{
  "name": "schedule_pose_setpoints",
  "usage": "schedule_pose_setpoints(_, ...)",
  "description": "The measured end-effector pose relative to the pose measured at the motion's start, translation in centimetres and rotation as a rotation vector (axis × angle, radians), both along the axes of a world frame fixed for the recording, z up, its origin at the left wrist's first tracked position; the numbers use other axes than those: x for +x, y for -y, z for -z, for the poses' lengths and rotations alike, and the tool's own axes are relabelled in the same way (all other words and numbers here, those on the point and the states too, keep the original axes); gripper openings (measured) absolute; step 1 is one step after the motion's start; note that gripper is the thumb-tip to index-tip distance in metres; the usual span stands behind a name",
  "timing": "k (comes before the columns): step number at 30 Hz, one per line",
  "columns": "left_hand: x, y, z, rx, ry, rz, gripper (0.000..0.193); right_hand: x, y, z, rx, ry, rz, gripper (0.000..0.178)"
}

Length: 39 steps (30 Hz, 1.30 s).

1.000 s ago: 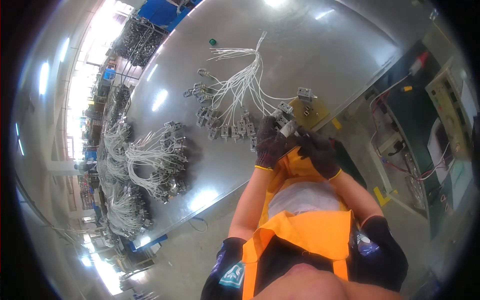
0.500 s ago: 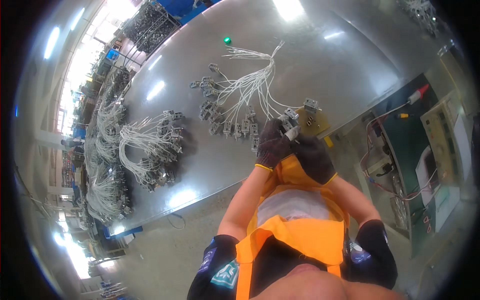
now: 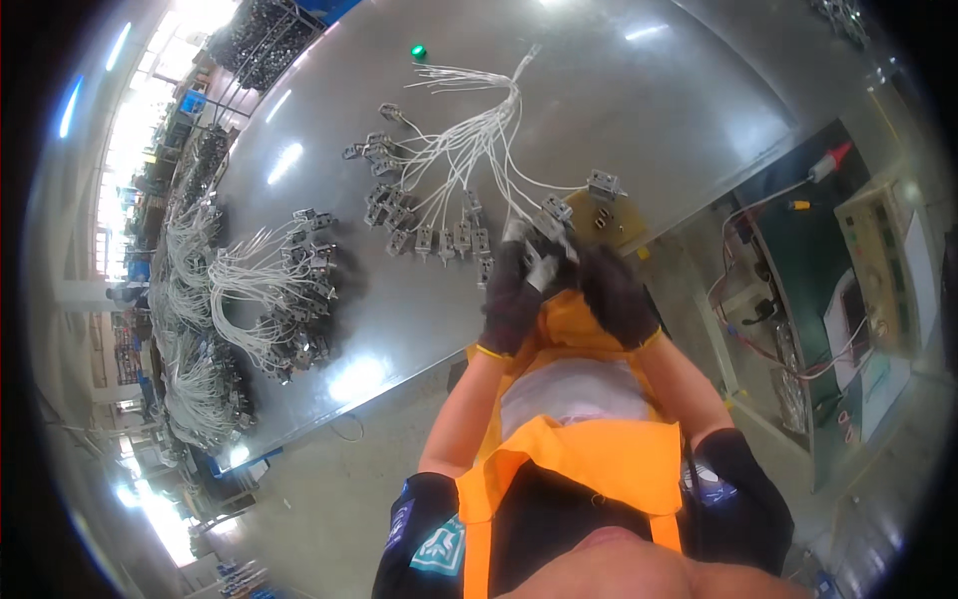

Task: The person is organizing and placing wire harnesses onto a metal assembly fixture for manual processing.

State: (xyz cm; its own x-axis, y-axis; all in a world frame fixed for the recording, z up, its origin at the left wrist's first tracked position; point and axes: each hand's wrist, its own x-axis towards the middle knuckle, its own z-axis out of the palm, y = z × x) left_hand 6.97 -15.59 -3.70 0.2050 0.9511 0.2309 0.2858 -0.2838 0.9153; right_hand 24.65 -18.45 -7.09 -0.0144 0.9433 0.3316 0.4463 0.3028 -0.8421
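My gloved left hand (image 3: 512, 299) is closed at the table's near edge, around a small grey metal box on a white wire (image 3: 556, 208). Beside it, my gloved right hand (image 3: 617, 298) has its fingers curled in toward the same spot; what they pinch is hidden. A pale piece (image 3: 542, 272) shows between the two gloves. From there the wire joins a fanned bundle of white wires (image 3: 489, 135), with several like metal boxes (image 3: 461, 238) at the ends. Another metal box (image 3: 604, 185) lies by a brownish-yellow pad (image 3: 627, 228), which carries small brass-coloured parts (image 3: 603, 217).
More wire bundles with metal boxes (image 3: 264, 290) lie on the metal table (image 3: 369, 299) to the left. A small green round thing (image 3: 418, 51) sits at the far side. On the right, a lower green surface (image 3: 788, 260) holds a red-tipped tool (image 3: 830, 163) and a beige instrument (image 3: 883, 255).
My hands have moved a little apart and turned, uncovering the pale piece between them. The whole view has shifted, so the table things sit further left and higher.
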Motion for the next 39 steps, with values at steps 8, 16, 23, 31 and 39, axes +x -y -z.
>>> schedule_pose_setpoints(8, 1.8, -2.0, 1.0, 0.164, -0.242, -0.082, 0.059, 0.4, 1.2, -0.2, -0.281, -0.383, 0.093, 0.028)
schedule_pose_setpoints(16, 1.4, -2.4, 0.8, -0.001, -0.161, 0.041, 0.050, -2.4, 2.6, -0.8, -0.411, -0.485, 0.030, 0.022)
schedule_pose_setpoints(23, 2.0, -2.9, 0.8, 0.067, -0.158, -0.025, 0.047, -1.0, 0.9, -2.0, 0.460, 0.486, -0.011, 0.021)
schedule_pose_setpoints(31, -0.1, -2.2, 7.6, 0.388, -0.269, -0.071, 0.054, -1.5, 1.9, 1.8, -0.948, -1.680, -0.580, 0.021)
schedule_pose_setpoints(39, -0.5, 1.8, -4.5, 0.566, -0.534, -0.187, 0.045, -3.1, 4.1, -0.9, -0.796, -1.145, -0.118, 0.024)
